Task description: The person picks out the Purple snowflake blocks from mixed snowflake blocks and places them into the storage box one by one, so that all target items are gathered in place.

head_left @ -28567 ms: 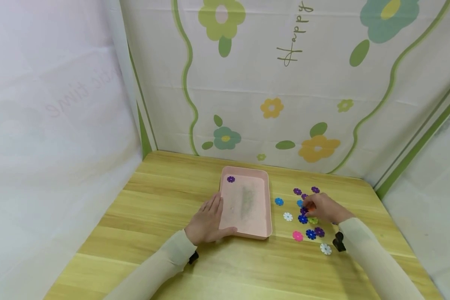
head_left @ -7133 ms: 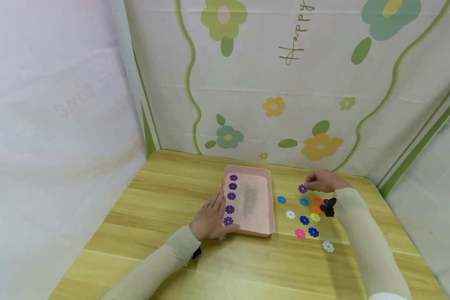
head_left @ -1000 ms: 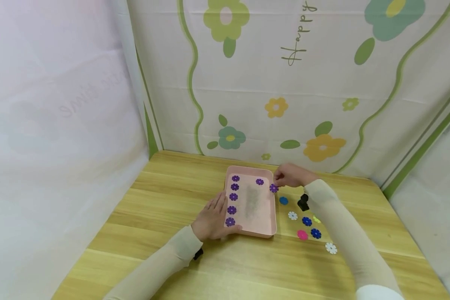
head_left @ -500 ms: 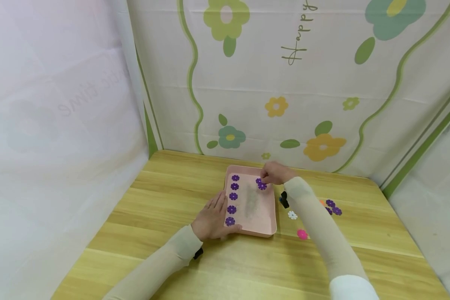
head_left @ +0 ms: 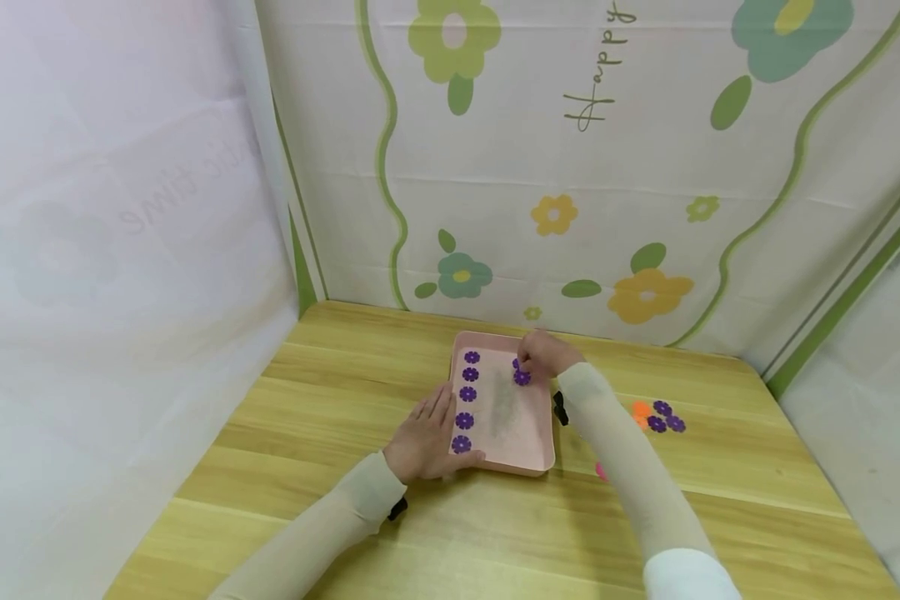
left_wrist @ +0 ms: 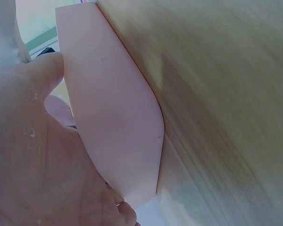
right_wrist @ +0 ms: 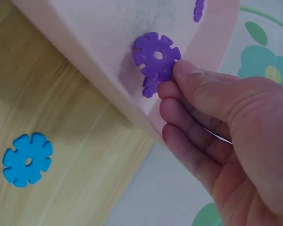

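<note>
My right hand [head_left: 547, 354] pinches the edge of a purple interlocking plastic disc [right_wrist: 147, 51], notched like a flower, between thumb and fingers. The disc is tilted over the far right part of a shallow pink tray [head_left: 521, 437]. It overlaps another purple disc [right_wrist: 150, 87] below it in the right wrist view. Along the tray's left side lie several purple discs [head_left: 468, 394] in a column. My left hand [head_left: 422, 437] rests at the tray's near left corner, fingers extended along the left rim and thumb [left_wrist: 51, 70] on the near rim.
Right of the tray, on the wooden table [head_left: 330, 392], lie several purple discs [head_left: 675, 424] beside orange discs [head_left: 641, 409]. A pink disc [head_left: 601, 471] is partly behind the right sleeve. A blue disc [right_wrist: 28, 160] lies close to the tray. A printed curtain [head_left: 495, 167] stands behind the table.
Over the last second my right hand carries the purple disc leftward from the tray's right rim to inside it. Since the earliest frame, more purple discs lie in the tray. The left hand stays put.
</note>
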### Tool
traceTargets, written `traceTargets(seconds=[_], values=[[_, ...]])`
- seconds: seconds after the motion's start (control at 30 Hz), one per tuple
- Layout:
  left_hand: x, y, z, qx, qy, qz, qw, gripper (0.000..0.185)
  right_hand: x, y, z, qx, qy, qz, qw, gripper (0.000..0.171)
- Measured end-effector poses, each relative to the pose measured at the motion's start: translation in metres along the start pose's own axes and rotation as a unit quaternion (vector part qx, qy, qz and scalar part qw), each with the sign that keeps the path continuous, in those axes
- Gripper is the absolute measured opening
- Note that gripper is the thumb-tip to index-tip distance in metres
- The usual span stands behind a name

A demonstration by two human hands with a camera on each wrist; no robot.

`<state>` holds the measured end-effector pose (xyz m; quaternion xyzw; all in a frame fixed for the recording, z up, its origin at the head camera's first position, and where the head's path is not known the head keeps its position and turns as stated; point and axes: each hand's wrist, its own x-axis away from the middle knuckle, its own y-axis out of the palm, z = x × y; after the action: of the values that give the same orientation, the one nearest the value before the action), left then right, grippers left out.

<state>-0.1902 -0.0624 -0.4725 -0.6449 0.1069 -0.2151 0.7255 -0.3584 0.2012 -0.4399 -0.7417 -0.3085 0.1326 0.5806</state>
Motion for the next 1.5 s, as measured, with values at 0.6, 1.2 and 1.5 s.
traceTargets(seconds=[0.6, 1.2, 1.5], values=[[-0.001, 0.002, 0.0, -0.001, 0.001, 0.005, 1.0, 0.115, -0.004, 0.007, -0.001, 0.028, 0.018, 0.005, 0.999, 0.026], [0.0, 0.0, 0.0, 0.003, 0.003, 0.001, 1.0, 0.114, 0.074, -0.036, 0.046, 0.077, 0.019, 0.037, 0.996, 0.005], [0.001, 0.0, 0.0, 0.008, 0.005, 0.001, 1.0, 0.114, 0.139, -0.051, 0.083, 0.071, 0.048, 0.063, 0.994, 0.013]])
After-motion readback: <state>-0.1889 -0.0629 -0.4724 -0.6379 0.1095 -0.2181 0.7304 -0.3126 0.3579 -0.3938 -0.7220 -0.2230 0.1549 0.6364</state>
